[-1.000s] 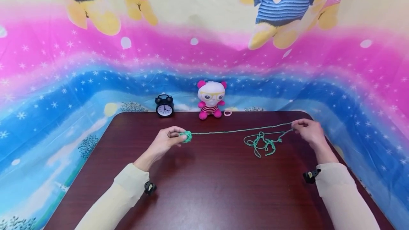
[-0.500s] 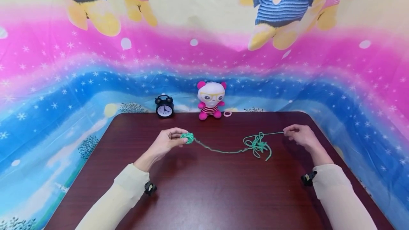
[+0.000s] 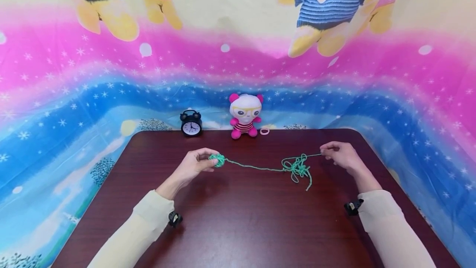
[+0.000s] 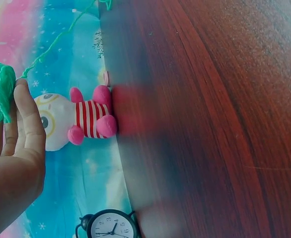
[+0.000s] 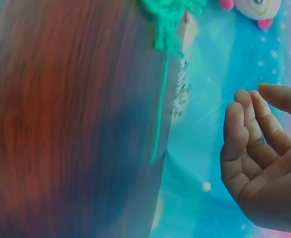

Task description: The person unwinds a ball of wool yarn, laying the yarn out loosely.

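My left hand [image 3: 192,165] pinches a small green yarn ball [image 3: 217,160] between thumb and fingers, above the left part of the table. A single strand [image 3: 256,168] runs from the ball to a loose yarn tangle [image 3: 297,168] at the right. My right hand [image 3: 343,155] hovers beyond that tangle. In the head view its fingertips meet a second strand, but the right wrist view shows the strand [image 5: 159,116] apart from the hand. There, thumb and fingertips [image 5: 244,95] are close together, with no yarn visible between them. The ball also shows in the left wrist view.
A black alarm clock [image 3: 191,124] and a pink-and-white panda plush [image 3: 246,117] stand along the back edge of the dark wooden table [image 3: 238,226]. A small pink ring [image 3: 265,131] lies beside the plush. Patterned fabric [image 3: 238,65] hangs behind and around the table.
The taut strand between both hands has come out of my right hand and sagged, then risen a little. My right hand has moved left. My left hand keeps the yarn ball nearly in place.
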Demonstrator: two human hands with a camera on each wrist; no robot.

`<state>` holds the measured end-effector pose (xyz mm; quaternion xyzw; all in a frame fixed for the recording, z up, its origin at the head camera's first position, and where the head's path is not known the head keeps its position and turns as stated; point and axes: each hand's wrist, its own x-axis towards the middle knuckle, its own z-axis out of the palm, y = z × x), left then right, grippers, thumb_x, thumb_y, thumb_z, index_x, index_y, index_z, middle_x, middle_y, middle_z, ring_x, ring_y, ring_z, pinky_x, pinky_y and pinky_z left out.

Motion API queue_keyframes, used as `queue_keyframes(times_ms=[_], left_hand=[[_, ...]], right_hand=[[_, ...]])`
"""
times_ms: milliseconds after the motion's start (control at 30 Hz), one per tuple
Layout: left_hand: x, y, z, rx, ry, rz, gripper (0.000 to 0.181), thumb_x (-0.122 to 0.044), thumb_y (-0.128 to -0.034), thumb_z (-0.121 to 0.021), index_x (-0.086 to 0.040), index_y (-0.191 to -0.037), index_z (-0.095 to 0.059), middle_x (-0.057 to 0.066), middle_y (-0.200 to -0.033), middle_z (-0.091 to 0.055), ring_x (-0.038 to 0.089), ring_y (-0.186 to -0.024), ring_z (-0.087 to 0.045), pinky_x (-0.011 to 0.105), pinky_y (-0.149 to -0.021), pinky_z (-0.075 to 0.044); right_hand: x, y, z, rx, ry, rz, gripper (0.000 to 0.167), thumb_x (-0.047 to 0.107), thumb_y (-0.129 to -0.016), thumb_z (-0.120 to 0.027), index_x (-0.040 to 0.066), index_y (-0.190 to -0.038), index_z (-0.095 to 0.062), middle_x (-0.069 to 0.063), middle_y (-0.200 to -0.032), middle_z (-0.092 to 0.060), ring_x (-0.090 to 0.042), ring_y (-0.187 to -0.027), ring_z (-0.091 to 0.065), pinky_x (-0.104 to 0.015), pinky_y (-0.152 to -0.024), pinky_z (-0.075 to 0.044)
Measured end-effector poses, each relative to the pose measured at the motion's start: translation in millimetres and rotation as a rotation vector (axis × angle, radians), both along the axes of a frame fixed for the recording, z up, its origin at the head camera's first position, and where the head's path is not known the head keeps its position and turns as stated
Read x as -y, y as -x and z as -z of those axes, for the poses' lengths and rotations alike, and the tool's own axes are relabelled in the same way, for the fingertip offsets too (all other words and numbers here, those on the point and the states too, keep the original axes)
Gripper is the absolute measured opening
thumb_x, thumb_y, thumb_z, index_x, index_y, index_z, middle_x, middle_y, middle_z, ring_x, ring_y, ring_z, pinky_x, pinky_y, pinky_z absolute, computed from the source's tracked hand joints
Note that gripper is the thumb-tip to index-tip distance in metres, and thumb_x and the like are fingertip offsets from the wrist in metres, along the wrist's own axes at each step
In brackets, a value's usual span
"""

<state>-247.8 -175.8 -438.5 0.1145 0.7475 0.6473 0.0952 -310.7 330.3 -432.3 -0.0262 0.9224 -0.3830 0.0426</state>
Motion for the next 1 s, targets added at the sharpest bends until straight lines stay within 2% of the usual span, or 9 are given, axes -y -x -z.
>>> queue_keyframes(times_ms=[233, 400, 567, 633, 733, 833, 933, 1000], left_hand=[[0.0, 0.2, -0.7, -0.006, 0.028, 0.005, 0.038, -0.023, -0.0926, -0.072, -0.005, -0.125, -0.065, 0.000, -0.107, -0.072, 0.012, -0.095, -0.070, 0.038, -0.087, -0.060], [-0.5, 0.9, -0.1, -0.003, 0.030, 0.008, 0.039, -0.025, -0.0921, -0.073, -0.006, -0.125, -0.066, -0.001, -0.106, -0.073, 0.012, -0.095, -0.070, 0.045, -0.091, -0.059], [-0.8, 0.6, -0.9, -0.004, 0.035, 0.008, 0.039, -0.025, -0.0922, -0.073, -0.006, -0.125, -0.066, -0.001, -0.106, -0.073, 0.012, -0.094, -0.070, 0.041, -0.088, -0.060], [-0.7, 0.8, -1.0, -0.004, 0.039, 0.008, 0.038, -0.025, -0.0921, -0.073, -0.006, -0.125, -0.066, 0.000, -0.106, -0.073, 0.012, -0.094, -0.070, 0.039, -0.088, -0.060], [-1.0, 1.1, -1.0, -0.006, 0.039, 0.012, 0.038, -0.025, -0.0917, -0.073, -0.006, -0.124, -0.066, 0.000, -0.106, -0.073, 0.013, -0.094, -0.070, 0.045, -0.090, -0.059], [-1.8, 1.6, -1.4, -0.008, 0.040, 0.019, 0.038, -0.023, -0.0914, -0.074, -0.006, -0.124, -0.066, 0.001, -0.104, -0.073, 0.013, -0.093, -0.071, 0.051, -0.092, -0.057], [-2.8, 1.9, -2.2, -0.007, 0.043, 0.029, 0.040, -0.021, -0.0915, -0.074, -0.004, -0.126, -0.065, 0.002, -0.104, -0.074, 0.013, -0.092, -0.071, 0.054, -0.094, -0.056], [-3.6, 2.0, -2.9, -0.004, 0.047, 0.035, 0.042, -0.020, -0.0916, -0.073, -0.002, -0.128, -0.063, 0.002, -0.104, -0.074, 0.014, -0.092, -0.071, 0.056, -0.095, -0.055]], right_hand=[[26, -4.0, -9.1, -0.008, 0.051, -0.051, 0.037, 0.035, -0.099, -0.062, 0.008, -0.122, -0.066, -0.019, -0.109, -0.069, -0.020, -0.087, -0.062, -0.032, -0.067, -0.054], [46, -5.2, -11.2, -0.035, 0.074, -0.093, 0.034, 0.036, -0.098, -0.064, 0.009, -0.119, -0.068, -0.015, -0.106, -0.071, -0.019, -0.085, -0.063, -0.031, -0.066, -0.054], [66, -9.1, -11.7, -0.051, 0.097, -0.131, 0.028, 0.033, -0.097, -0.065, 0.012, -0.116, -0.070, -0.019, -0.110, -0.070, -0.019, -0.080, -0.064, -0.033, -0.066, -0.054], [75, -11.0, -10.7, -0.046, 0.107, -0.147, 0.026, 0.032, -0.097, -0.067, 0.013, -0.115, -0.070, -0.019, -0.111, -0.070, -0.025, -0.079, -0.063, -0.036, -0.065, -0.055], [87, -12.9, -8.4, -0.049, 0.113, -0.171, 0.023, 0.030, -0.096, -0.067, 0.016, -0.113, -0.071, -0.017, -0.110, -0.071, -0.031, -0.084, -0.063, -0.042, -0.067, -0.055], [98, -14.3, -7.3, -0.063, 0.114, -0.193, 0.019, 0.029, -0.096, -0.068, 0.017, -0.110, -0.072, -0.014, -0.108, -0.072, -0.030, -0.089, -0.064, -0.044, -0.072, -0.055], [109, -15.9, -7.3, -0.080, 0.105, -0.219, 0.018, 0.029, -0.096, -0.068, 0.017, -0.110, -0.072, -0.014, -0.107, -0.072, -0.026, -0.091, -0.066, -0.039, -0.075, -0.055], [115, -16.9, -7.5, -0.081, 0.109, -0.234, 0.018, 0.028, -0.096, -0.068, 0.017, -0.109, -0.073, -0.015, -0.107, -0.072, -0.029, -0.092, -0.066, -0.036, -0.075, -0.055]])
